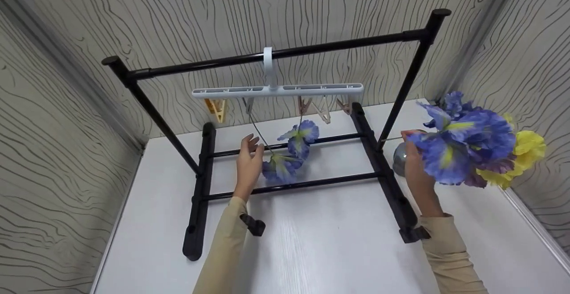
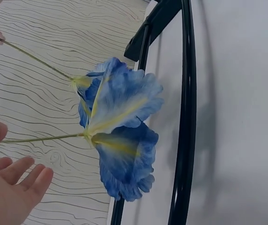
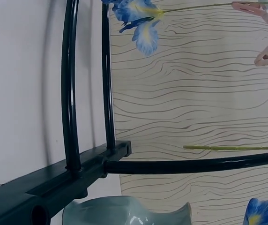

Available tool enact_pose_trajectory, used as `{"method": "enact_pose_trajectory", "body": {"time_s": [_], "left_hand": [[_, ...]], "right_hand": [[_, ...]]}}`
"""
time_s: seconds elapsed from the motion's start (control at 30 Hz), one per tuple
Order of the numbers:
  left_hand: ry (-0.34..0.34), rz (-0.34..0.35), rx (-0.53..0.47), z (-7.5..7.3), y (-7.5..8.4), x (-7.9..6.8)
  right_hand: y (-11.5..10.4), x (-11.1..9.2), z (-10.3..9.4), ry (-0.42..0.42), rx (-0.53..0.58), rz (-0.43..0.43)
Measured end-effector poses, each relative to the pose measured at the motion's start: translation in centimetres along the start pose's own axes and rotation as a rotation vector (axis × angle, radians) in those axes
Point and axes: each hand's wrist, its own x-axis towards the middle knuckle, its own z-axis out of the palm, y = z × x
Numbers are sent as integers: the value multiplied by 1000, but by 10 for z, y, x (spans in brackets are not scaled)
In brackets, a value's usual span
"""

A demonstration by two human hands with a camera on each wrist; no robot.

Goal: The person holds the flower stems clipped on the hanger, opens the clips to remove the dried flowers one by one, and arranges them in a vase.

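Two blue artificial irises hang upside down by their stems from a white clip hanger (image 1: 236,91). One iris (image 1: 303,136) is under a pinkish clothespin (image 1: 304,106); the lower iris (image 1: 281,168) is beside my left hand (image 1: 250,165). That hand's fingers are parted and relaxed around the lower iris's stem, palm turned up in the left wrist view. My right hand (image 1: 417,169) pinches a thin green flower stem (image 3: 227,147), its bare end pointing left. Blue blossoms (image 1: 467,140) crowd above this hand; which one belongs to the pinched stem I cannot tell.
A black rack (image 1: 338,46) stands on the white table (image 1: 311,240), carrying the hanger on its top bar. Several other clothespins hang there, including an orange one (image 1: 217,108) and a beige one (image 1: 323,110). A grey-green vase (image 1: 399,159) and yellow blossoms (image 1: 527,151) are at the right.
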Motion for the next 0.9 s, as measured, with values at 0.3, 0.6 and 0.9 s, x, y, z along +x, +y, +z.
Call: {"method": "enact_pose_trajectory", "body": {"time_s": [0.3,0.6,0.9], "left_hand": [[25,44,-22,8,7,2],[33,49,-20,9,12,1],[36,102,-3,11,11,0]], "right_hand": [[-48,5,-6,119,-273,267],[-39,17,-24,273,-256,209],[-32,26,-37,421,-121,245]]}}
